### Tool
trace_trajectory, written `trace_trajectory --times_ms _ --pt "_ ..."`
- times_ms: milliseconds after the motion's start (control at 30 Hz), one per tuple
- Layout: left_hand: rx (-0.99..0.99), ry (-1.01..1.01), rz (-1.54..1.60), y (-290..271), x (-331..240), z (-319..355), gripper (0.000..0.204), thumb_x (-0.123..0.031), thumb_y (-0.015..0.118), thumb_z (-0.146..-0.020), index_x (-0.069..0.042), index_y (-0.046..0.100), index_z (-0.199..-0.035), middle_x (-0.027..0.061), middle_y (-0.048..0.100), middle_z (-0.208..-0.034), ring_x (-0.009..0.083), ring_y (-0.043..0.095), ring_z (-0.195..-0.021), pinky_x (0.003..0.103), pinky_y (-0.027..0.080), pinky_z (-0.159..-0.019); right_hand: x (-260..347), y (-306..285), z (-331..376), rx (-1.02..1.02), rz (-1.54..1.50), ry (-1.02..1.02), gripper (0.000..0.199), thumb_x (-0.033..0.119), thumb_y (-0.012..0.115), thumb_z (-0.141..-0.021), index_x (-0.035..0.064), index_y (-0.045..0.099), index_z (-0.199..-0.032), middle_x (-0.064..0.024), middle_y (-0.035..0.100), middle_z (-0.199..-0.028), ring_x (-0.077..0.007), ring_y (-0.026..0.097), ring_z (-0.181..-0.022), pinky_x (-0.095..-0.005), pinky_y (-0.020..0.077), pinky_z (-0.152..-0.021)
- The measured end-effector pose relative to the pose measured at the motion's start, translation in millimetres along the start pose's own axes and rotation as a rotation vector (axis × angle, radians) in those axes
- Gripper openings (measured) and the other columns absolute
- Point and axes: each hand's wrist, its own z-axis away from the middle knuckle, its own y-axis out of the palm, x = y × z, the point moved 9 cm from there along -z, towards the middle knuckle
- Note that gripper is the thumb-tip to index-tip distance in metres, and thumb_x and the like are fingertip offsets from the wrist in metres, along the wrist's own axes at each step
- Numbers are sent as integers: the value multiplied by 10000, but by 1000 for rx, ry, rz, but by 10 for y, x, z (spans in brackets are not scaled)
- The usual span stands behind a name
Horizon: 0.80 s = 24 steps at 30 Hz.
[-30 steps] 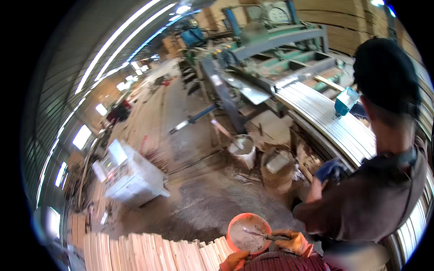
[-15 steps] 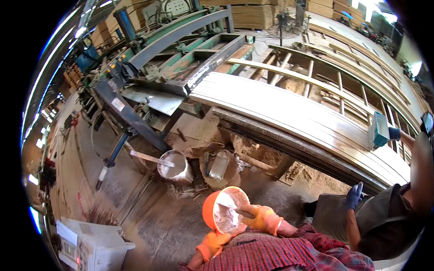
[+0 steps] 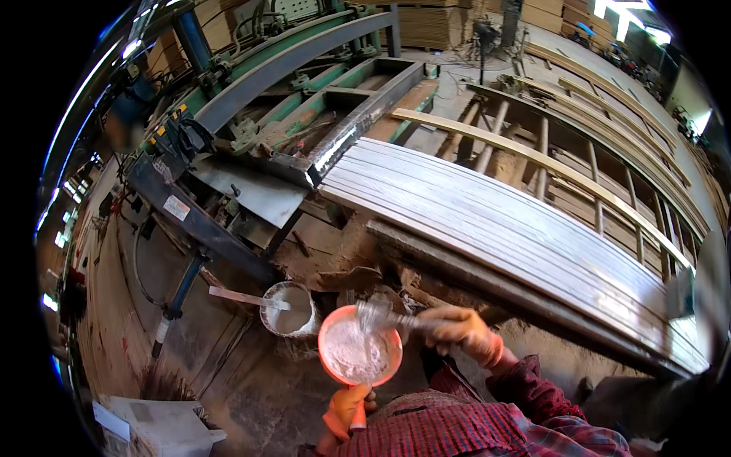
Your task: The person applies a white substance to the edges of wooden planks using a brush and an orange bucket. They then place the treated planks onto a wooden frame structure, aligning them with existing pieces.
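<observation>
Your left hand [image 3: 349,411] clamps the orange bowl [image 3: 322,353] at six o'clock, right hand [image 3: 461,333] gripping the brush [image 3: 392,318] over it; pale paste [image 3: 352,355] remains, boards [image 3: 487,221] toward two o'clock look whitened.

Woodworking workshop, industrial in character. Far left: heavy steel-framed machine [image 3: 285,62] with green and dark beams, blue cylinder [image 3: 193,38] upright beside it. Centre to right: long pale boards [image 3: 487,221] laid side by side. Beyond boards: wooden crossbars [image 3: 543,152]; at far right, timber lengths [image 3: 609,90]. Far background: high stacks of flat panels [image 3: 422,24]. Left of centre: bucket [image 3: 304,337] of whitish material, flat stick [image 3: 247,298] across rim. Near right, below boards: brown, sawdust-like debris [image 3: 533,339].
</observation>
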Motion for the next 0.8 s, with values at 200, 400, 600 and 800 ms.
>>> trace_trajectory --times_ms 200,400,600,800 --pt "-39 205 405 513 -1342 -1125 345 -254 670 -998 3 621 -1223 -12 562 -912 93 577 -778 323 576 -835 1017 -612 -1396 21 -538 -160 446 182 604 -992 -73 596 -1357 -45 630 -931 -121 581 -729 -241 481 -630" --pt "-21 538 734 1238 -2617 -2562 333 -204 637 -1004 10 586 -1254 72 625 -1177 252 612 -1227 370 465 -1095 1614 -1130 -2566 181 -538 -93 717 454 646 -947 -91 546 -1402 -102 670 -906 -193 653 -710 -295 524 -687" --pt "-308 398 952 1438 -2490 -3370 292 -80 645 -946 -40 637 -1235 28 652 -1187 189 638 -1147 364 484 -1005 2343 -1126 -3130 71 192 -37 448 89 682 -965 -76 588 -1371 -154 734 -1131 -222 722 -924 -343 584 -862" --pt "-283 515 780 1392 -2437 -3460 361 -92 661 -960 -32 601 -1310 55 656 -1209 199 644 -1103 334 538 -878 2207 210 -3617 454 1109 -514 584 70 685 -890 3 548 -1453 -178 731 -1133 -276 730 -990 -379 598 -827"
